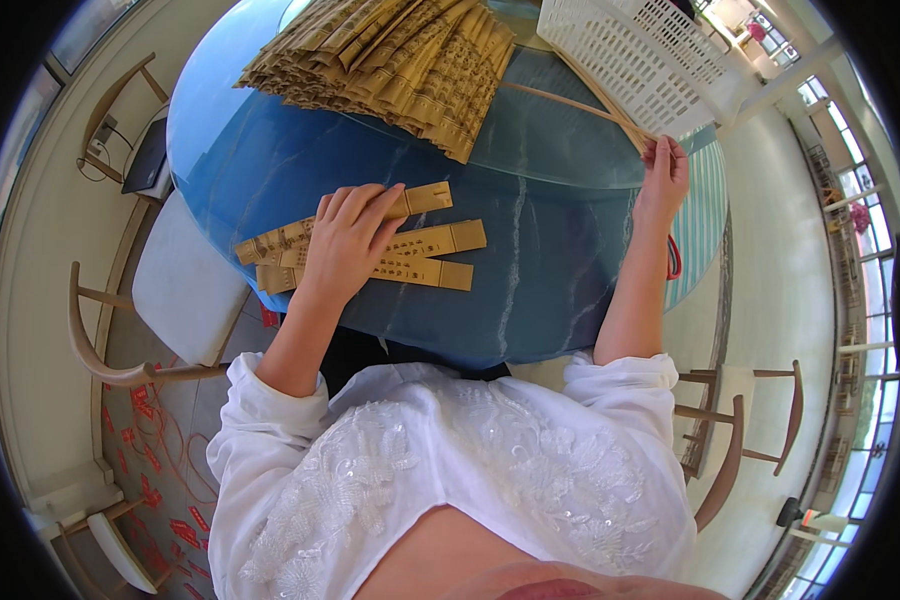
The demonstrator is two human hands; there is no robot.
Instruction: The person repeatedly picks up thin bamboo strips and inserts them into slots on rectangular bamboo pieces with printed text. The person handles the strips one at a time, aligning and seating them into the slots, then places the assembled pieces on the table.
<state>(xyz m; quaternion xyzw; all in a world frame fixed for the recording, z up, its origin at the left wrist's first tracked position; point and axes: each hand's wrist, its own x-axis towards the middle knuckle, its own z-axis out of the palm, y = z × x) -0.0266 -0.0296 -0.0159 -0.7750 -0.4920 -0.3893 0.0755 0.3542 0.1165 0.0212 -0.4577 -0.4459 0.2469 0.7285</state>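
Note:
My left hand lies palm down across a few flat gold paper sleeves with dark print, fanned out on the blue table. Its fingers are spread over them, and the fingertips reach the edge of the topmost sleeve. Off to the right, my right hand is closed in a pinch on the near ends of some long, thin wooden chopsticks. The chopsticks slant away toward the back of the table. Exactly how many it holds is hard to see.
A large heap of gold sleeves spreads over the far side of the blue marble-patterned table. Behind my right hand stands a white perforated plastic basket. Something red shows beside my right forearm. Wooden chairs flank the table.

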